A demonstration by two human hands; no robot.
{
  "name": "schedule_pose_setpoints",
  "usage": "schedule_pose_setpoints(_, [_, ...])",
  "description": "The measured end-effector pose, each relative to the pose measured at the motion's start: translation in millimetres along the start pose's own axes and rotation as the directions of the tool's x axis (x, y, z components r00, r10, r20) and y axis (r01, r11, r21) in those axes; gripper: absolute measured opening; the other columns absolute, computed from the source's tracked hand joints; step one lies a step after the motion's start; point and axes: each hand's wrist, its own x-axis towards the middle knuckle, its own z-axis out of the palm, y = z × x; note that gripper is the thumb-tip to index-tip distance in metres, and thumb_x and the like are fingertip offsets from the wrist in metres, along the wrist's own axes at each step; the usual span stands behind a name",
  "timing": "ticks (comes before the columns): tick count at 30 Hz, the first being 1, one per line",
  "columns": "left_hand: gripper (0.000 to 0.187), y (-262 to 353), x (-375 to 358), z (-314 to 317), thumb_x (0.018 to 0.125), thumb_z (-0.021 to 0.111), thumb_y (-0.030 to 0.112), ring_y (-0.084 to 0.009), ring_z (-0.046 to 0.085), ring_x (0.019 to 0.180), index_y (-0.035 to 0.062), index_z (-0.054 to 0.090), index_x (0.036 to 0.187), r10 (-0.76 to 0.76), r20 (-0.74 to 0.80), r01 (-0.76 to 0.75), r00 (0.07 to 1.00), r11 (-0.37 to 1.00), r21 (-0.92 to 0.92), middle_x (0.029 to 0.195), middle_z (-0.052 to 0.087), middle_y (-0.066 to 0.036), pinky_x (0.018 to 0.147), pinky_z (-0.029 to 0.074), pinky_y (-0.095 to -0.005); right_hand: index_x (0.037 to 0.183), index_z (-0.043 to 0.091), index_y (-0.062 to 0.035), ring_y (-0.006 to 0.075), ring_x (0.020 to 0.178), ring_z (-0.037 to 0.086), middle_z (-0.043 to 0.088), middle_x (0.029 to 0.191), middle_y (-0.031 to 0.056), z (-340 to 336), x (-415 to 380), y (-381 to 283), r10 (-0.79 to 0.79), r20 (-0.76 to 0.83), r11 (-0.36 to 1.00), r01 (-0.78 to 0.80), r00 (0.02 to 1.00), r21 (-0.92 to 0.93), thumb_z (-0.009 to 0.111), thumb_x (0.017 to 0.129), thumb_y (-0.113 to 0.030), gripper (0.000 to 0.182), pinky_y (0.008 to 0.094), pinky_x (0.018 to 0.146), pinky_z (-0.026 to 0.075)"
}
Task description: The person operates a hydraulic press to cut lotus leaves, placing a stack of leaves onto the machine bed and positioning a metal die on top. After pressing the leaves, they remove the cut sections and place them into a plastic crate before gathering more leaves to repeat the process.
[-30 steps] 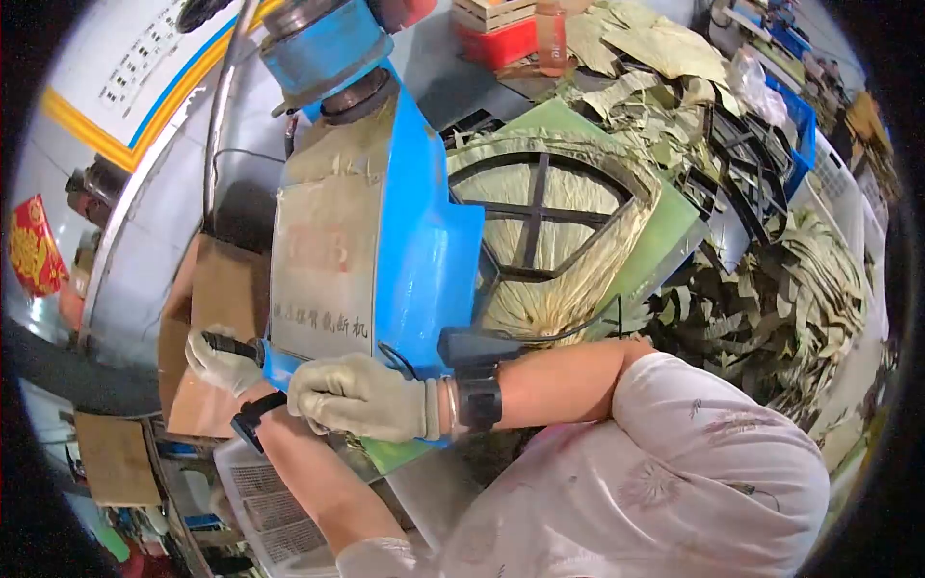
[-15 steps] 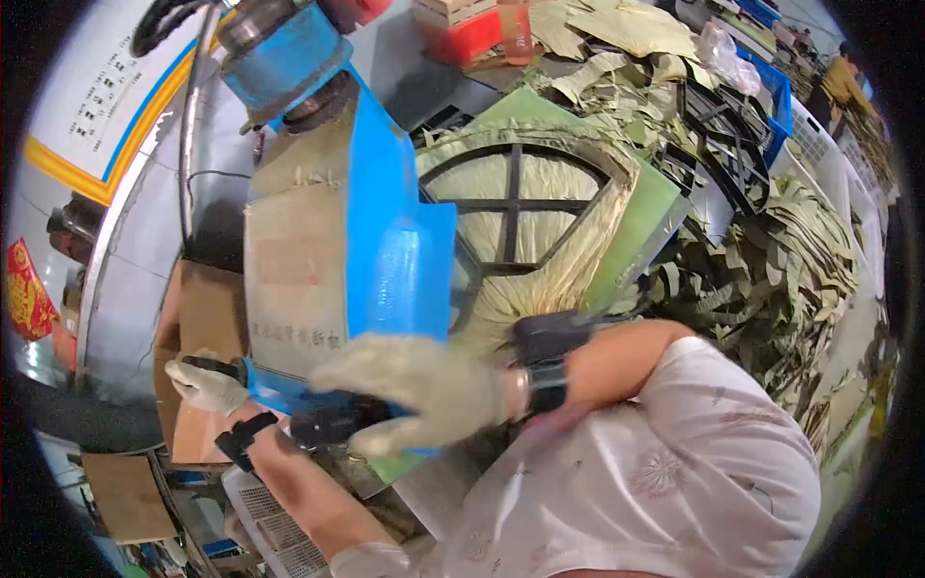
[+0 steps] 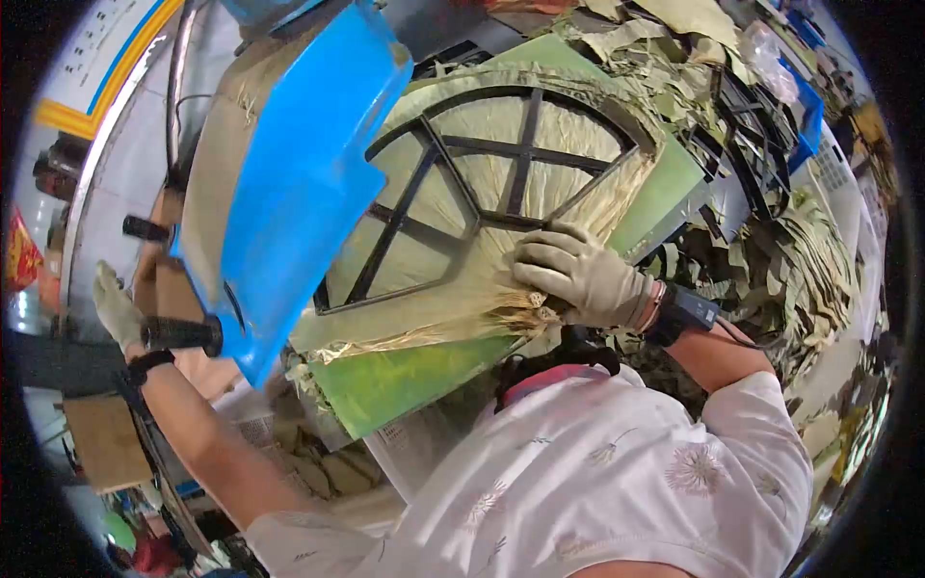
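Observation:
My left hand [image 3: 118,306], in a pale glove, is beside the black handle [image 3: 181,334] of a blue swing arm [image 3: 299,183]. Its fingers stretch upward, apart from the grip. At the middle, my gloved right hand [image 3: 583,277] has its fingers bent together at the lower corner of a black fan-shaped cutting die [image 3: 520,154]; its fingertips are partly hidden. The die lies on a stack of pale dried leaves [image 3: 462,279]. Left of it on the same leaves is a second black die frame [image 3: 385,231]. The leaves' stalk ends [image 3: 530,306] show below my right fingers.
A green cutting board [image 3: 414,380] lies under the leaves. Leaf scraps [image 3: 800,260] and more black die frames [image 3: 756,135] pile up on the right. A blue crate [image 3: 807,116] stands at the far right, a cardboard box [image 3: 106,438] at lower left.
The blue arm has swung left, uncovering the second die frame. My right hand has moved from beside the arm's handle to the die's lower corner. My left hand has moved left and opened.

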Motion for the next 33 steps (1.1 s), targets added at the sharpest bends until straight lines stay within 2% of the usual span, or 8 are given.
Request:
schedule_pose_setpoints(6, [0.040, 1.6, -183.3, -44.1, 0.104, 0.043, 0.025, -0.0372, 0.061, 0.106, -0.0014, 0.061, 0.128, 0.735, -0.055, -0.492, 0.676, 0.505, 0.709, 0.118, 0.064, -0.021, 0.092, 0.049, -0.0448, 0.136, 0.057, -0.0117, 0.0278, 0.123, 0.062, 0.065, 0.128, 0.0107, 10.7, -2.9, 16.4, -0.075, -0.058, 0.996, 0.072, 0.995, -0.058, 0.066, 0.080, -0.024, 0.059, 0.0448, 0.102, 0.050])
schedule_pose_setpoints(10, [0.041, 36.8, -355.2, 8.5, 0.103, 0.047, 0.025, -0.0364, 0.068, 0.098, -0.0011, 0.057, 0.133, 0.483, 0.100, -0.492, 0.870, 0.864, 0.109, 0.122, 0.066, -0.022, 0.088, 0.054, -0.0407, 0.133, 0.056, -0.0035, 0.0338, 0.103, 0.070, 0.071, 0.111, 0.0150, -17.5, 17.2, 28.1, -0.033, -0.144, 0.987, 0.055, 0.989, 0.149, 0.070, 0.080, -0.039, 0.066, 0.0440, 0.090, 0.056])
schedule_pose_setpoints(14, [0.044, 110.9, -452.0, 54.9, 0.105, 0.050, 0.032, -0.0309, 0.070, 0.102, -0.0018, 0.057, 0.132, -0.326, 0.622, 0.693, 0.712, 0.469, -0.548, 0.119, 0.067, -0.021, 0.088, 0.060, -0.0407, 0.130, 0.058, -0.0001, 0.0369, 0.091, 0.069, 0.070, 0.102, 0.0170, -29.4, 39.3, 36.8, 0.054, -0.197, 0.988, -0.024, 0.979, 0.152, 0.068, 0.078, -0.069, 0.087, 0.0467, 0.077, 0.055])
schedule_pose_setpoints(18, [0.040, 111.1, -444.1, 83.1, 0.104, 0.051, 0.025, -0.0310, 0.069, 0.105, -0.0031, 0.054, 0.132, -0.486, 0.676, 0.802, 0.555, 0.096, -0.589, 0.118, 0.066, -0.019, 0.093, 0.060, -0.0455, 0.134, 0.057, -0.0044, 0.0325, 0.090, 0.068, 0.070, 0.105, 0.0126, -24.7, 30.8, 45.3, -0.091, -0.232, 0.988, 0.117, 0.969, 0.101, 0.074, 0.079, -0.051, 0.074, 0.0429, 0.077, 0.056])
schedule_pose_setpoints(22, [0.037, 77.0, -404.8, 100.6, 0.101, 0.055, 0.018, -0.0345, 0.065, 0.113, -0.0019, 0.054, 0.132, -0.476, 0.448, 0.647, 0.757, 0.445, -0.620, 0.121, 0.064, -0.021, 0.092, 0.058, -0.0489, 0.127, 0.061, -0.0097, 0.0287, 0.097, 0.067, 0.069, 0.111, 0.0073, -11.5, 14.4, 59.3, -0.127, -0.208, 0.992, 0.121, 0.970, -0.042, 0.073, 0.070, -0.015, 0.058, 0.0415, 0.077, 0.056])
schedule_pose_setpoints(25, [0.037, 22.5, -390.9, 113.1, 0.097, 0.057, 0.013, -0.0368, 0.063, 0.113, -0.0018, 0.056, 0.131, 0.473, 0.262, -0.540, 0.841, 0.744, 0.393, 0.120, 0.064, -0.022, 0.091, 0.056, -0.0505, 0.117, 0.063, -0.0117, 0.0267, 0.098, 0.067, 0.068, 0.109, 0.0058, -15.7, 7.8, 71.8, -0.148, -0.144, 0.989, 0.145, 0.978, -0.033, 0.072, 0.071, -0.014, 0.047, 0.0413, 0.076, 0.055])
schedule_pose_setpoints(27, [0.038, 75.1, -376.0, 108.1, 0.095, 0.059, 0.013, -0.0381, 0.065, 0.103, -0.0015, 0.056, 0.129, 0.252, 0.037, -0.245, 0.967, 0.960, -0.135, 0.118, 0.065, -0.021, 0.088, 0.054, -0.0491, 0.106, 0.063, -0.0099, 0.0292, 0.091, 0.068, 0.069, 0.097, 0.0059, -22.4, 11.3, 72.2, -0.066, -0.218, 0.997, 0.073, 0.974, 0.025, 0.075, 0.073, -0.016, 0.035, 0.0442, 0.074, 0.055])
schedule_pose_setpoints(33, [0.040, 204.0, -392.0, 125.5, 0.100, 0.065, 0.034, -0.0244, 0.068, 0.097, 0.0013, 0.062, 0.123, 0.057, 0.241, 0.107, 0.969, 0.783, -0.613, 0.110, 0.069, -0.012, 0.086, 0.056, -0.0365, 0.113, 0.069, -0.0007, 0.0147, 0.077, 0.066, 0.072, 0.089, 0.0079, -54.7, 34.2, 117.5, 0.731, 0.042, 0.014, -0.076, 0.681, 0.997, 0.072, 0.097, -0.027, 0.031, 0.0305, 0.070, 0.053])
